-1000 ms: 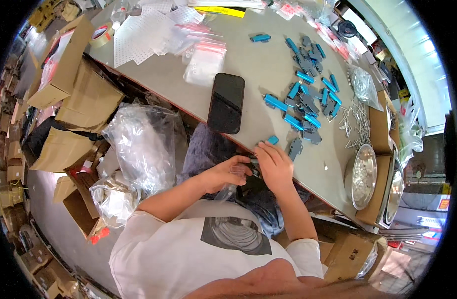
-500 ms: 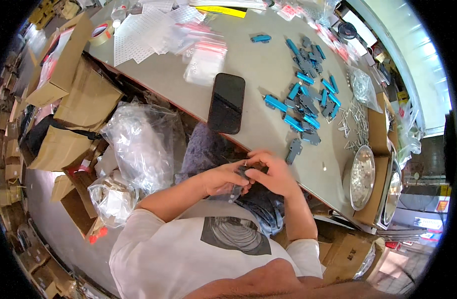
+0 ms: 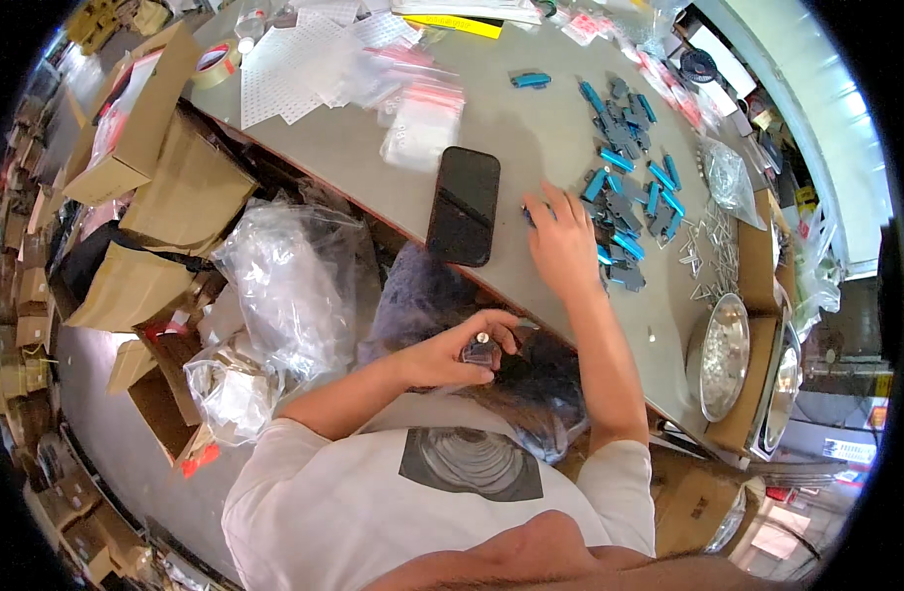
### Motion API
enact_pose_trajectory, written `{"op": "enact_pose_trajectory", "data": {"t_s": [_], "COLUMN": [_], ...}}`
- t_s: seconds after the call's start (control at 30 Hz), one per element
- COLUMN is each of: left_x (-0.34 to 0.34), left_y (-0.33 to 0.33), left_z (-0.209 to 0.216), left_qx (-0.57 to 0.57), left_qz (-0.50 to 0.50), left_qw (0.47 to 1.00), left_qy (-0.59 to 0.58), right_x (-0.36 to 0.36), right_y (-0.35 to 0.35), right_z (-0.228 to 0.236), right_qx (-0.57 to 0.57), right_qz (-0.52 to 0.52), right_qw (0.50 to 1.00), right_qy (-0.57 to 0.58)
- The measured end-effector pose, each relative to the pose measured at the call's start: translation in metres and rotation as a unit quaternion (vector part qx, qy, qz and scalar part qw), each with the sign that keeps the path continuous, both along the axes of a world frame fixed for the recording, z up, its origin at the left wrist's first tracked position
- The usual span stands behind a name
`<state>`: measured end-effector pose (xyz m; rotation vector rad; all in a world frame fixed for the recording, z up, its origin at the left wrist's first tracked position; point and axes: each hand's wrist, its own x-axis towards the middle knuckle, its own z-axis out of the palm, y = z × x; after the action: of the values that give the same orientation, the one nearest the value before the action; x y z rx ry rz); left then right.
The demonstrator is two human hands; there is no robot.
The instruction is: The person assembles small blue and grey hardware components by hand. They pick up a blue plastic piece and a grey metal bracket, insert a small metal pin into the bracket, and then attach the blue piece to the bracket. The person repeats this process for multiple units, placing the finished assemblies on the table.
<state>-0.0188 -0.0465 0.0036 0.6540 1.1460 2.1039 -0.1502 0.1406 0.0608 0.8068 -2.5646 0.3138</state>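
Observation:
My left hand point(image 3: 450, 352) is in front of my body, beside the table's near edge. Its fingers are curled round a small dark grey fitting point(image 3: 479, 353) with a pale round tip. My right hand point(image 3: 562, 239) reaches over the table to the left side of a loose pile of blue-and-grey fittings point(image 3: 624, 212). Its fingers are closed over a blue fitting point(image 3: 528, 212), of which only a small end shows beside the thumb. Another blue fitting point(image 3: 531, 80) lies apart, farther back.
A black phone point(image 3: 464, 207) lies left of my right hand. Behind it are small clear bags point(image 3: 424, 123) and white sheets point(image 3: 284, 79). Metal pins point(image 3: 710, 258) and a steel bowl point(image 3: 720, 360) are at the right. Plastic bags point(image 3: 289, 286) and cartons stand at the left.
My right hand has left my left hand and moved forward onto the fittings. The left hand has stayed low with the dark fitting. The view has shifted slightly.

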Motion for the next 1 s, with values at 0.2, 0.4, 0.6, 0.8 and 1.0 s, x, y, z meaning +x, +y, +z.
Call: {"op": "enact_pose_trajectory", "data": {"t_s": [0.2, 0.4, 0.6, 0.8, 1.0], "left_x": [-0.001, 0.003, 0.01, 0.007, 0.009], "left_y": [0.004, 0.016, 0.016, 0.017, 0.019], "left_z": [-0.002, 0.014, -0.007, -0.014, 0.002], "left_qx": [-0.006, 0.057, 0.104, 0.136, -0.049], "left_qz": [-0.003, -0.02, -0.148, -0.139, -0.071], "left_qw": [0.998, 0.961, 0.902, 0.889, 0.911], "left_qy": [-0.056, -0.27, -0.392, -0.414, -0.404], "right_x": [0.084, 0.104, 0.111, 0.101, 0.024], "right_y": [0.001, 0.018, 0.025, 0.022, 0.022], "right_z": [0.052, 0.026, -0.009, -0.006, 0.006], "right_qx": [-0.167, -0.29, -0.393, -0.267, -0.135], "right_qz": [0.167, 0.14, 0.086, 0.211, 0.0], "right_qw": [0.872, 0.791, 0.72, 0.832, 0.979], "right_qy": [-0.428, -0.521, -0.565, -0.437, -0.152]}}
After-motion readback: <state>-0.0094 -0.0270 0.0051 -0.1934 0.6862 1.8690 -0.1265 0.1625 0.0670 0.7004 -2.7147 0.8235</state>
